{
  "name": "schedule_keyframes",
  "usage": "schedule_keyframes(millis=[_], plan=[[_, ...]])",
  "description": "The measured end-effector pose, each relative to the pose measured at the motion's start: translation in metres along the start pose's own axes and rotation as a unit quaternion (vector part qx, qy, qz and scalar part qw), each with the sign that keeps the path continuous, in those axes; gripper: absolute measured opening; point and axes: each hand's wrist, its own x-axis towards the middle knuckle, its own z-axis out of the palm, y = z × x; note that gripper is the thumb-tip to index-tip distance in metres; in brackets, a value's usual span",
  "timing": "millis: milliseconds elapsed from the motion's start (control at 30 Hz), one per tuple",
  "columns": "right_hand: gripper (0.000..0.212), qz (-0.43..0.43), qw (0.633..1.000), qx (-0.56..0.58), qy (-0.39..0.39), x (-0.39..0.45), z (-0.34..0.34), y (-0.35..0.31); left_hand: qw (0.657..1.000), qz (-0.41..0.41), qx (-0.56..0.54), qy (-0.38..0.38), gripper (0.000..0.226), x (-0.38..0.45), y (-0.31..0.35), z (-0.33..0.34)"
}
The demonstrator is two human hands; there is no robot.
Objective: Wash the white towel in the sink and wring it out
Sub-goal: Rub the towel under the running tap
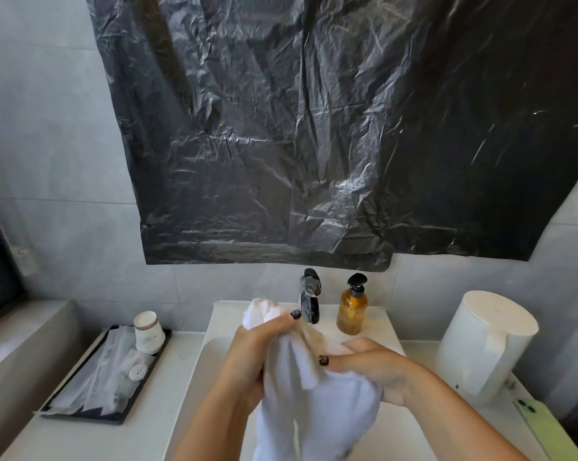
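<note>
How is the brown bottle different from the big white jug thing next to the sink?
The amber pump bottle is see-through brown with a black pump on top; the white kettle is plain white with a flat lid. The bottle is slim and smaller, while the kettle is wide and much bigger, with a handle. The bottle stands beside the tap on the sink's back ledge, while the kettle stands on the counter to the right. Both stand upright.
</note>
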Motion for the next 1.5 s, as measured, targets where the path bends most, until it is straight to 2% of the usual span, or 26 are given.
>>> schedule_keyframes(millis=[33,67,167,233,300,367,433,500,600,633,700,733,833,900,967,1067,1100,1133,1233,1300,1500], plan=[[0.055,-0.011,0.999,0.012,0.034,0.002,-0.003,0.001,1.0,-0.001,0.017,0.003,0.037,-0.002,-0.001,0.0],[0.052,-0.031,0.996,0.028,0.074,0.003,-0.004,0.001,0.999,-0.007,0.028,0.013,0.029,-0.006,-0.002,0.002],[0.023,-0.11,0.977,0.054,0.172,0.003,-0.005,-0.008,0.994,-0.002,0.096,0.047,0.011,-0.009,-0.005,0.0],[0.009,-0.152,0.96,0.017,0.237,0.002,-0.005,-0.016,0.977,0.029,0.199,0.067,0.015,-0.004,-0.011,-0.004],[0.024,-0.189,0.93,-0.008,0.316,0.003,0.0,-0.025,0.962,0.055,0.255,0.075,0.022,-0.001,-0.021,-0.006],[0.031,-0.215,0.902,-0.03,0.373,0.003,0.016,-0.029,0.969,0.052,0.229,0.079,0.023,0.001,-0.029,-0.002],[0.034,-0.205,0.902,-0.061,0.376,0.009,0.04,-0.019,0.983,0.016,0.155,0.093,0.022,0.0,-0.033,0.004],[0.041,-0.155,0.929,-0.089,0.324,0.016,0.066,0.001,0.99,-0.023,0.101,0.101,0.026,0.002,-0.04,0.007],[0.04,-0.092,0.938,-0.177,0.284,0.032,0.076,0.038,0.983,-0.045,0.12,0.135,0.03,0.004,-0.056,-0.006],[0.036,-0.071,0.935,-0.215,0.273,0.038,0.071,0.053,0.974,-0.038,0.162,0.151,0.03,0.009,-0.065,-0.017],[0.025,-0.039,0.921,-0.304,0.241,0.044,0.062,0.082,0.943,-0.032,0.293,0.155,0.029,0.016,-0.082,-0.04],[0.023,-0.026,0.901,-0.367,0.23,0.05,0.056,0.098,0.916,-0.046,0.374,0.134,0.029,0.021,-0.093,-0.051],[0.023,-0.018,0.845,-0.502,0.185,0.064,0.045,0.132,0.802,-0.094,0.588,0.052,0.029,0.038,-0.132,-0.072],[0.021,-0.025,0.822,-0.545,0.162,0.076,0.04,0.141,0.741,-0.103,0.664,0.021,0.033,0.048,-0.155,-0.074],[0.036,-0.035,0.812,-0.569,0.126,0.089,0.037,0.146,0.686,-0.106,0.719,-0.031,0.039,0.055,-0.173,-0.071],[0.061,-0.005,0.812,-0.578,0.082,0.108,0.036,0.149,0.568,-0.086,0.802,-0.166,0.063,0.068,-0.189,-0.061],[0.068,0.011,0.815,-0.573,0.083,0.113,0.034,0.15,0.551,-0.084,0.809,-0.189,0.064,0.073,-0.187,-0.059],[0.073,0.022,0.815,-0.573,0.084,0.117,0.033,0.153,0.55,-0.089,0.807,-0.197,0.059,0.08,-0.188,-0.06],[0.079,0.045,0.813,-0.574,0.082,0.126,0.028,0.161,0.586,-0.1,0.776,-0.211,0.046,0.095,-0.183,-0.064],[0.073,0.051,0.812,-0.578,0.063,0.132,0.025,0.164,0.589,-0.097,0.768,-0.233,0.047,0.102,-0.185,-0.069],[0.083,0.06,0.81,-0.583,0.031,0.14,0.022,0.157,0.53,-0.073,0.802,-0.265,0.052,0.113,-0.184,-0.066]])
